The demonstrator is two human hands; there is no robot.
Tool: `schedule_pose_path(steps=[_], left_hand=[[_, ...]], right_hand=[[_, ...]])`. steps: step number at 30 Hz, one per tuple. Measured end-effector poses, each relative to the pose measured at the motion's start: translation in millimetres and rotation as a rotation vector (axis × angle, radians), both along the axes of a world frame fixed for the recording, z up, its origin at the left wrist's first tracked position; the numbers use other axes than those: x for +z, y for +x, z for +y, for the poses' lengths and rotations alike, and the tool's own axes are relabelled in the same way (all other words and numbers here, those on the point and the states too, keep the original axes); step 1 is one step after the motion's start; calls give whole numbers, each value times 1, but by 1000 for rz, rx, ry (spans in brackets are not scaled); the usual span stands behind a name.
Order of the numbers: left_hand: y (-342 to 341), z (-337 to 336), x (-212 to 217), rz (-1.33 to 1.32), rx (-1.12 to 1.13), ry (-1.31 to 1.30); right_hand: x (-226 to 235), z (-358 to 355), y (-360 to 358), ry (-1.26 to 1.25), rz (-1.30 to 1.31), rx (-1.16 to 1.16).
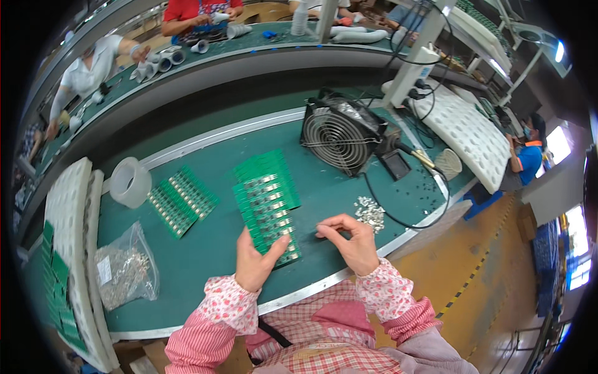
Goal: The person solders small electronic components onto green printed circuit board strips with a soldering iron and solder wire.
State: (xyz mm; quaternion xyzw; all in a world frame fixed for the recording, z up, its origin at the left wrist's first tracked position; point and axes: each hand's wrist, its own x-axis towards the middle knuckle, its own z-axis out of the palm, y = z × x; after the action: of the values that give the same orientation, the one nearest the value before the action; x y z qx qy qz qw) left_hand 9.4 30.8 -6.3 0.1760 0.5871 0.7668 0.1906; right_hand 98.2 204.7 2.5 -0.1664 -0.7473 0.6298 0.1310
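In the middle of the green bench lies an overlapping set of green circuit boards (265,209), with a column of small silver and dark parts along it. My left hand (254,262) grips the near end, its thumb on top and fingers at the left edge. Just right of the boards, my right hand (356,244) is closed in a pinch; whatever its fingertips hold is too small to make out. Beyond that hand sits a small heap of silver metal pieces (369,214). Another group of populated circuit boards (182,199) lies to the left.
A black fan (339,140) stands at the back, beside a soldering iron (425,158) with a looping cable. Tiny black parts (430,187) lie scattered at right. Leftward are a tape roll (147,182), a clear bag of parts (128,271) and white foam trays (67,196). People work beyond.
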Motion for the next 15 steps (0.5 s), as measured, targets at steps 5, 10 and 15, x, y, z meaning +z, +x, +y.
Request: schedule_pose_path(steps=[5,10,15], left_hand=[[-2,-5,-2,20,2,-28],[-1,-6,-2,61,10,-45],[0,-5,-3,78,16,-39]], right_hand=[[5,-18,-9,-322,50,28],[2,-38,-13,-493,7,68],[-4,-39,-13,-554,-19,108]])
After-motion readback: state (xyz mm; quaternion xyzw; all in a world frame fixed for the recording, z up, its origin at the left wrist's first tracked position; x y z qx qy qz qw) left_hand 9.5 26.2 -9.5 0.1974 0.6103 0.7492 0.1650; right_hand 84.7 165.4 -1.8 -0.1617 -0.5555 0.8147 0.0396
